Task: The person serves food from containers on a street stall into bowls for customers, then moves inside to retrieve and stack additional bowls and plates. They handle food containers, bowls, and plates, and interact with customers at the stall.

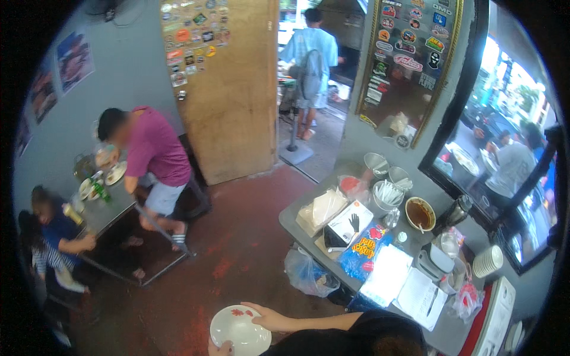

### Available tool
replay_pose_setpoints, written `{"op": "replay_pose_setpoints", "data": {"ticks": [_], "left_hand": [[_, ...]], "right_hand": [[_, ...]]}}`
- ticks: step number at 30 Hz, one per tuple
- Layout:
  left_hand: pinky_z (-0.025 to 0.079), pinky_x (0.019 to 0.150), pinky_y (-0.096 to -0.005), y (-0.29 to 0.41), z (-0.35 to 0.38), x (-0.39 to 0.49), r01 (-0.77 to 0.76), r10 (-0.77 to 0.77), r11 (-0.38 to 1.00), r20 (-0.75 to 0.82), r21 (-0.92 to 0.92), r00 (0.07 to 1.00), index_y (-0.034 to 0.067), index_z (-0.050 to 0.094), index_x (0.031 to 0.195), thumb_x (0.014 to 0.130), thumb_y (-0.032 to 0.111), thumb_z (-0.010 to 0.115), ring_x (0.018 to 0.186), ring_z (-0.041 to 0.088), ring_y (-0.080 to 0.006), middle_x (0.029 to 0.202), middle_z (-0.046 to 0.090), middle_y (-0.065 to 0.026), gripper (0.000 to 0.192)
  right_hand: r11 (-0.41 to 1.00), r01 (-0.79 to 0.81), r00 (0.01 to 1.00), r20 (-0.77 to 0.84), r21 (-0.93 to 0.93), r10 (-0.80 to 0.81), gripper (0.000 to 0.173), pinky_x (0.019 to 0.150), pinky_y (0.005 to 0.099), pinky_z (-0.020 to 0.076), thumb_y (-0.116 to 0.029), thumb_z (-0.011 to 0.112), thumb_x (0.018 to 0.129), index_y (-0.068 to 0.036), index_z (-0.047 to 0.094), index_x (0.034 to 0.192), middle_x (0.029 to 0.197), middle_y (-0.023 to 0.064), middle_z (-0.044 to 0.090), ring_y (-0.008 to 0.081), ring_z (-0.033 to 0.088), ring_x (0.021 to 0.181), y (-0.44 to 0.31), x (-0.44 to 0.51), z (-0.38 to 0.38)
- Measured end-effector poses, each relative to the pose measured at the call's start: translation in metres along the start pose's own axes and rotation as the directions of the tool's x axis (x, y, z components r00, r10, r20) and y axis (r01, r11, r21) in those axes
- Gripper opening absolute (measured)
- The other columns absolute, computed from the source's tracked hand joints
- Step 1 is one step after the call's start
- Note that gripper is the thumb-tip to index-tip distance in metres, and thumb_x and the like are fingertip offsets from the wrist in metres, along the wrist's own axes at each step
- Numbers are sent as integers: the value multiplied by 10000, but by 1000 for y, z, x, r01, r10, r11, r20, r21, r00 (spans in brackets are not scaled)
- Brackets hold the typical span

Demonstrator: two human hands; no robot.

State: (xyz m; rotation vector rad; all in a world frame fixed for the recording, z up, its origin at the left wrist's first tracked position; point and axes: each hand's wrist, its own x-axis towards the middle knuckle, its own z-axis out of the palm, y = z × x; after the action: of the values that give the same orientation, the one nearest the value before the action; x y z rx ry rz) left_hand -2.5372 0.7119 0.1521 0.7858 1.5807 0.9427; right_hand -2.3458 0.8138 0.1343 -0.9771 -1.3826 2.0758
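A white bowl [242,336] with red flower marks near its rim is held between my two hands, at the bottom of the head view. My right hand [268,318] grips its upper right rim, thumb over the edge. At the lower left rim, my left hand [220,348] has its thumb on the bowl; the picture's border cuts off the rest of it. Nothing shows inside the bowl. Below it lies the dark red floor [178,316].
To the right, a grey table [307,242] bears a glove box [349,224], a bowl of brown sauce [420,214], papers [421,298] and stacked cups [488,261]. A plastic bag [309,271] hangs beside it. People sit or lean at another table [109,212] on the left. A fan [310,73] stands by the doorway.
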Motion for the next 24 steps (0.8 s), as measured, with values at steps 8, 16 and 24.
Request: {"op": "replay_pose_setpoints", "data": {"ticks": [8, 16, 24], "left_hand": [[452, 817, -330, 118, -21, 219, -143, 84, 974, 306, 177, 948, -29, 499, 1123, 738, 37, 524, 957, 568, -252, 1030, 587, -162, 391], [481, 702, -300, 173, 84, 406, -316, -33, 830, 606, 460, 795, -61, 439, 1136, 722, 73, 607, 820, 586, -182, 952, 588, -140, 466], [484, 691, -308, 266, 195, 514, -473, -55, 745, 750, 470, 659, -61, 406, 1175, 752, 112, 622, 790, 580, -168, 921, 587, -134, 506]], "right_hand": [[960, 101, 902, -432, 260, 22, 633, 948, 297, 355, -12, 439, 774, -89, 260, 1377, 1263, 147, 434, 210, 445, 1127, -54, 126, -49], [964, 153, 648, -759, 218, 69, 731, 915, 296, 384, 11, 488, 675, -86, 274, 1367, 1188, 132, 492, 207, 477, 1077, -90, 166, -167], [881, 332, 509, -850, 338, 134, 736, 736, 297, 481, 30, 475, 653, -92, 284, 1354, 1067, 121, 560, 195, 574, 869, -137, 210, -286]]}}
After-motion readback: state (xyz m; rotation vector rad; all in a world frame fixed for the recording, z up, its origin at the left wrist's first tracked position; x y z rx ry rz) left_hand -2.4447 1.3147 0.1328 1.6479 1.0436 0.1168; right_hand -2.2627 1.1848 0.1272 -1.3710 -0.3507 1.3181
